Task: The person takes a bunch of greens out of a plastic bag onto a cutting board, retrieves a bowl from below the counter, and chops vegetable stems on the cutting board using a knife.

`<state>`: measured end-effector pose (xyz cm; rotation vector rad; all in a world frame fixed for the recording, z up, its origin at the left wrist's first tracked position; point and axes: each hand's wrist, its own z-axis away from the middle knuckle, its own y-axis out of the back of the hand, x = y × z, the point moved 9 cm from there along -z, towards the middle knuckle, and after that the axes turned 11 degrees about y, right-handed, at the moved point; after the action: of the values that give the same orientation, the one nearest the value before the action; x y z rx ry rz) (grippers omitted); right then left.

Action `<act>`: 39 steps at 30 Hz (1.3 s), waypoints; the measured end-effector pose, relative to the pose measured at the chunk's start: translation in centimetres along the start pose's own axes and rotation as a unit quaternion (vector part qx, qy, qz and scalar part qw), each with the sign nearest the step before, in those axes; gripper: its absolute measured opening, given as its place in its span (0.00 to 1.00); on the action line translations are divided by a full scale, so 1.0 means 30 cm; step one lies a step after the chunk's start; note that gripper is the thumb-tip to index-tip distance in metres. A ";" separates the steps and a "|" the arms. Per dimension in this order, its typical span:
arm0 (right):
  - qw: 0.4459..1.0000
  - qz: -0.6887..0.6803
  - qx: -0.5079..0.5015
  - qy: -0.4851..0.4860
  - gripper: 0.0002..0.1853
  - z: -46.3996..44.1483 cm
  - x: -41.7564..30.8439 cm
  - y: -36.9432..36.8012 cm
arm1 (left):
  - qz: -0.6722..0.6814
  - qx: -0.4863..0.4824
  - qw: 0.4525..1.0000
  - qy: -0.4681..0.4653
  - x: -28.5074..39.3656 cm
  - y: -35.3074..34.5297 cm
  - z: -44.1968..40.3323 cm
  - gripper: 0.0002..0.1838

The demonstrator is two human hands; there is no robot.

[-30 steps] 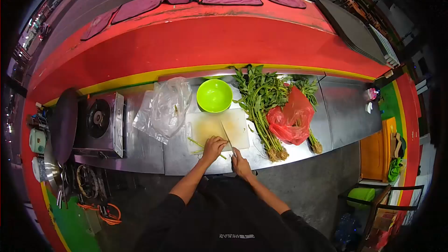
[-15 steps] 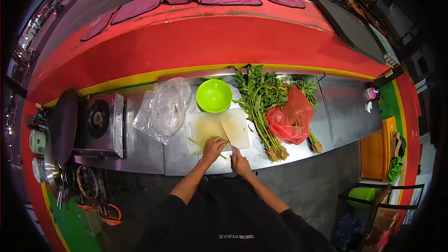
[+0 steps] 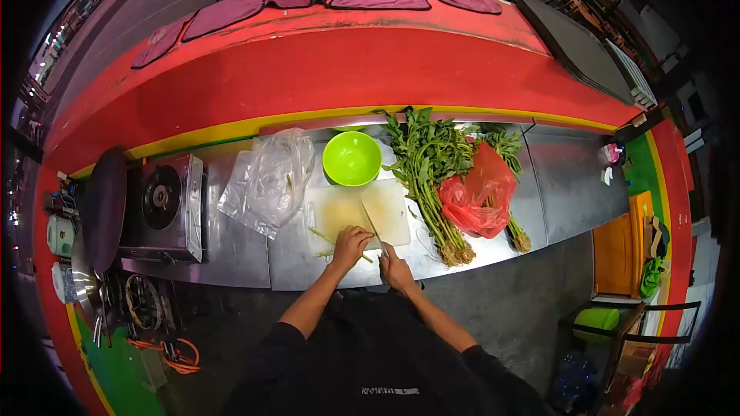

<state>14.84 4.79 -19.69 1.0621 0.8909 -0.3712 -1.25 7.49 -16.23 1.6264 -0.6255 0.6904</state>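
Green stalks [image 3: 321,234] on cutting board [image 3: 324,206], poking out from under left hand [image 3: 352,245]; likely light, crisp, slightly slippery, best pinned close to the blade, fingertips tucked. Left hand bent over them, apparently pressing; right hand [image 3: 395,270] closed on handle of knife [image 3: 368,215], forearm angled inward, blade slanting forward beside left fingers.

Past the cutting board [image 3: 393,199], the green bowl [image 3: 352,159] blocks the way.
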 end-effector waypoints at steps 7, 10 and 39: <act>0.999 0.031 0.011 0.000 0.26 -0.006 0.022 -0.028 | 0.011 -0.002 1.000 -0.007 -0.007 -0.007 0.008 0.07; 0.999 0.043 0.024 0.019 0.25 -0.039 0.009 -0.016 | 0.013 -0.010 1.000 0.005 -0.009 -0.011 0.007 0.08; 1.000 0.006 0.002 -0.003 0.27 -0.010 -0.002 -0.033 | -0.002 -0.005 1.000 -0.004 -0.012 -0.006 0.016 0.07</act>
<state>14.00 4.58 -20.29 1.0701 0.8782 -0.3659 -1.31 7.04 -16.66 1.6212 -0.6302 0.6784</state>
